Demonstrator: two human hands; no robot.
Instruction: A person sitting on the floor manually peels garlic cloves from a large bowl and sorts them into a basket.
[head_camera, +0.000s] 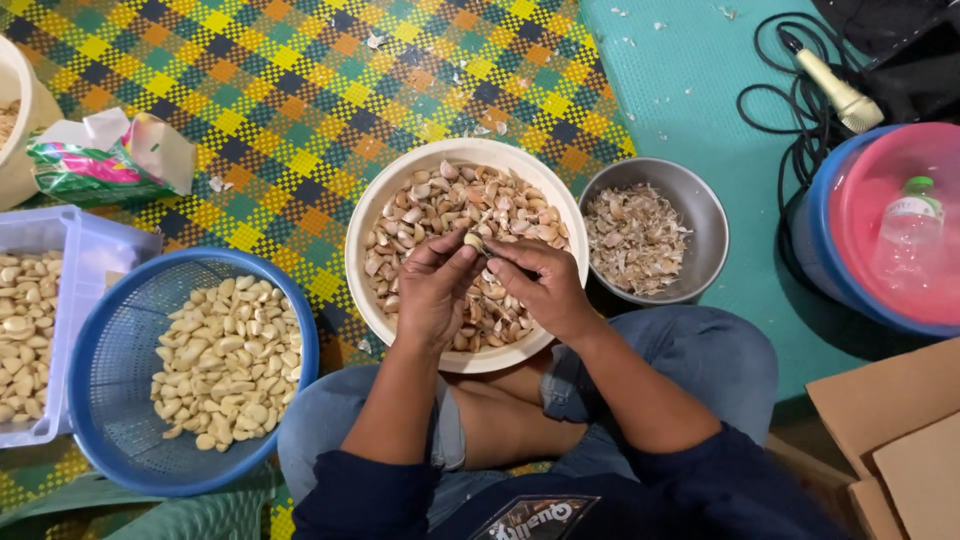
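Person seated cross-legged on a checked mat (290, 90), seen from above; both forearms reach forward from dark sleeves and meet over a cream bowl (372, 215) of unpeeled garlic.

Left hand (432, 290): wrist bent slightly inward, back of hand up, fingers curled; thumb and forefinger pinch a single clove (473, 240) at its lower side. Right hand (540, 285): palm down, angled toward the left hand, fingers bent and closed; fingertips (497, 250) meet the same clove from the right. The clove sits between the two hands, held just above the garlic heap in the bowl's middle; whether it is part-peeled, cannot tell.

The bowl rests on the mat, touching the person's knees; a grey metal bowl (690, 195) of papery skins stands just beside it to the right, on the teal floor covering. To the left, a blue sieve basket (105, 330) holds peeled cloves; beside that, at the frame edge, a clear tub (95, 245) with more of them. A crumpled packet (105, 160) lies further up the mat. Far right: a blue basin with a pink one nested inside (880, 190), a plastic bottle (905, 235) in it; a microphone (835, 90) with coiled cable above; cardboard (890, 420) at lower right.
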